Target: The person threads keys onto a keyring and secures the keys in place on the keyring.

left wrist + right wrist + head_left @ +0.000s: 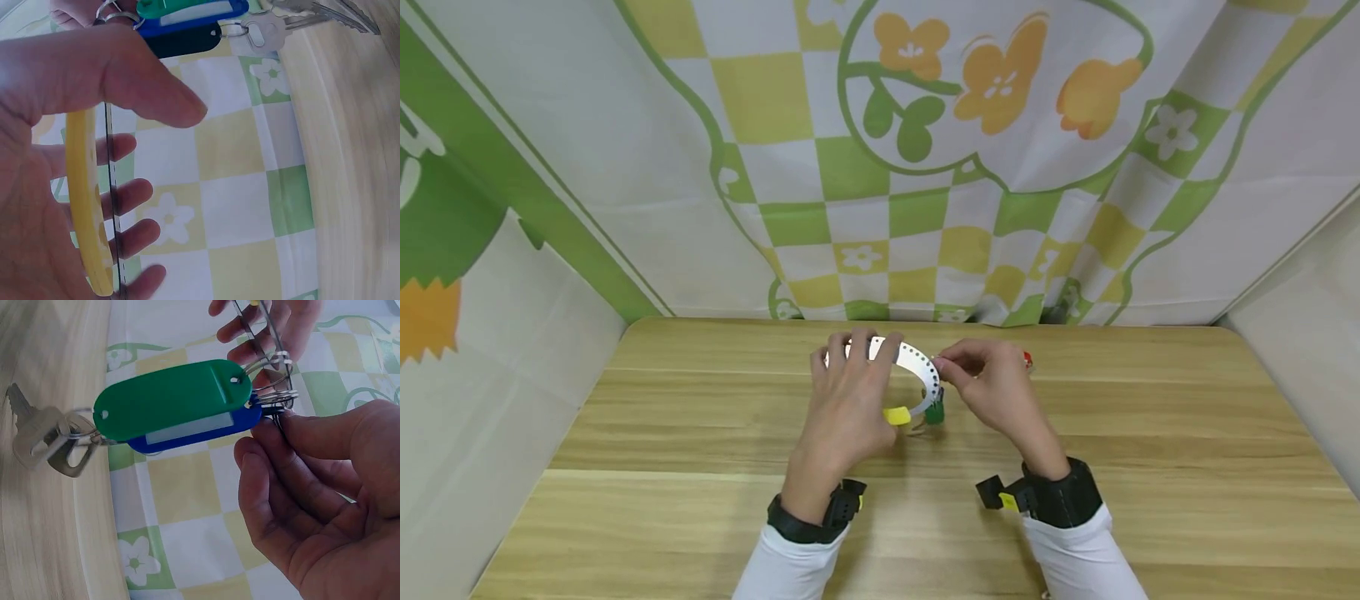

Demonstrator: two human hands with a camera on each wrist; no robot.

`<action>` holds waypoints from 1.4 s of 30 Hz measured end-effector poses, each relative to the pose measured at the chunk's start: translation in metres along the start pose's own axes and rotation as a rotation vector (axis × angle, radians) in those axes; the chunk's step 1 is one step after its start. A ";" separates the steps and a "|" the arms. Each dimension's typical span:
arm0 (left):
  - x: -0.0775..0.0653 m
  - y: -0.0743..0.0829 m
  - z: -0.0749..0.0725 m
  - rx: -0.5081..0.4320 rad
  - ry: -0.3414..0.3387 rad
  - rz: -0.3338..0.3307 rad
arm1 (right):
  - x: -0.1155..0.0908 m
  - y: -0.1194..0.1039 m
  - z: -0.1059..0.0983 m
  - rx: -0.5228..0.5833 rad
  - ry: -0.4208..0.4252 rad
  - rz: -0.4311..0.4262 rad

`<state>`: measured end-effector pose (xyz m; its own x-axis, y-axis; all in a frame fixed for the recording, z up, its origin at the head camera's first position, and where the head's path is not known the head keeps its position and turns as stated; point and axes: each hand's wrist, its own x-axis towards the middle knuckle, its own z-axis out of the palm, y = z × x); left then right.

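Note:
My left hand [850, 400] grips a curved white plate [917, 363] with a row of small holes along its rim and a yellow piece [897, 416] on it. In the left wrist view the plate appears edge-on, with its yellow strip [87, 200] against the palm. Thumb and index finger of my right hand [1000, 387] pinch a small ring at the plate's right rim. Beside them, a green key tag [165, 400] and a blue key tag [194, 434] hang from metal rings [275, 397], with keys [40, 434] below. A black key tag [184, 40] also shows.
Behind the right hand a small red thing [1027, 360] lies partly hidden on the wooden table [700, 517]. A checked, flowered curtain [917, 225] hangs at the table's back edge. Pale walls [1300, 275] stand at both sides.

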<state>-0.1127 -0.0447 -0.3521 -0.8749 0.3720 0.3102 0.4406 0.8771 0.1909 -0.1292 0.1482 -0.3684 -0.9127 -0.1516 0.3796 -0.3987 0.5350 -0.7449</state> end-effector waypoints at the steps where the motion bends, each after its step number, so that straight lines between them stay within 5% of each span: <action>1: 0.000 0.000 0.000 0.003 0.006 -0.003 | 0.000 0.000 0.000 0.004 0.003 0.002; 10: 0.000 0.000 -0.001 0.004 0.001 0.015 | -0.001 0.000 0.002 -0.038 0.023 -0.048; 20: 0.000 -0.001 -0.002 -0.022 -0.032 0.051 | 0.000 0.007 0.001 -0.141 0.053 -0.351; 22: 0.000 -0.001 -0.003 -0.029 -0.038 0.049 | 0.000 0.007 0.001 -0.138 0.046 -0.322; 29: 0.001 0.000 -0.003 -0.007 -0.023 0.042 | -0.001 0.002 0.003 -0.047 0.039 -0.019; 32: 0.001 0.001 -0.002 -0.002 -0.014 0.044 | 0.000 0.001 0.003 -0.031 0.064 -0.005; 42: 0.000 0.000 -0.002 -0.051 -0.036 0.063 | 0.001 0.010 0.001 -0.175 0.095 -0.378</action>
<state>-0.1123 -0.0449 -0.3499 -0.8513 0.4375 0.2897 0.5041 0.8352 0.2199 -0.1343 0.1524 -0.3765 -0.6898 -0.2917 0.6627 -0.6747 0.5909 -0.4423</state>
